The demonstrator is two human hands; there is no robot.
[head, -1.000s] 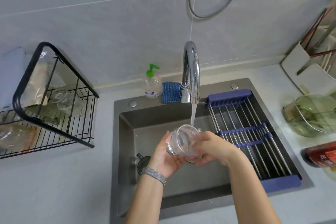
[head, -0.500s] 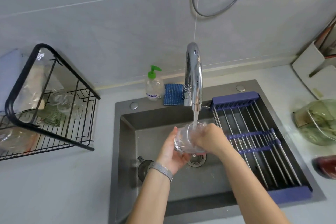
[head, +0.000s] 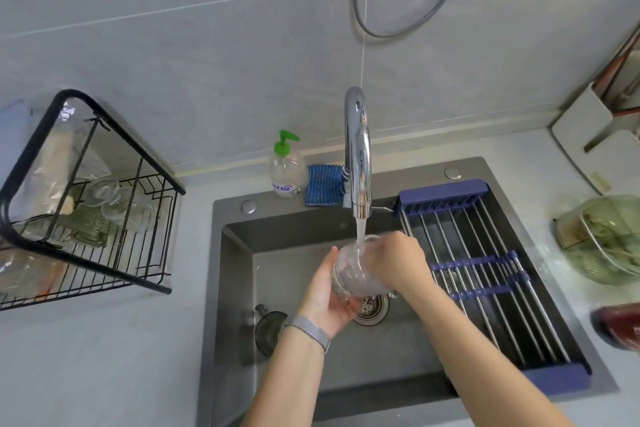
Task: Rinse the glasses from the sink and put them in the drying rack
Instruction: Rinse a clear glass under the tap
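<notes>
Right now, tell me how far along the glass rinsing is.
Done: several clear glasses already sit in the black wire drying rack. In hand: the left hand and right hand hold a clear ribbed glass under the chrome faucet's stream. Left: racking it; another glass item lies in the grey sink.

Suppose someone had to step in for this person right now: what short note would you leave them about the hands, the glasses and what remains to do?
Left hand: cups the glass from below and the side.
Right hand: grips the same glass at its rim and far side.
The glass is over the sink, under the running stream from the faucet.
Drying rack, on the counter to the left: several clear glass items already sit in it.
Another dark glass item lies on the sink floor, near the left wrist.
Left: finish this rinse, set the glass in the rack, then check the sink for more.
</notes>
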